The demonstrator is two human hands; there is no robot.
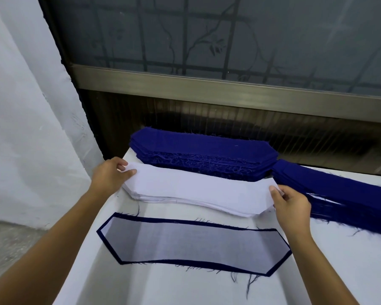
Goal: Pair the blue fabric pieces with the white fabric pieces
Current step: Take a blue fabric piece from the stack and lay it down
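A stack of white fabric pieces (196, 190) lies across the middle of the white table (163, 289). My left hand (110, 176) pinches the left end of the top white piece. My right hand (291, 208) pinches its right end. Behind the white stack sits a thick pile of blue fabric pieces (205, 156). A second blue pile (339, 194) stretches off to the right. Nearer to me lies a paired piece (191, 243): a thin white piece on top of a blue one, with the blue showing as a border all round.
A dark window with a metal frame (207, 84) stands right behind the table. A white wall (20, 106) is on the left, and the floor (11, 249) shows below it. Loose blue threads lie around the paired piece.
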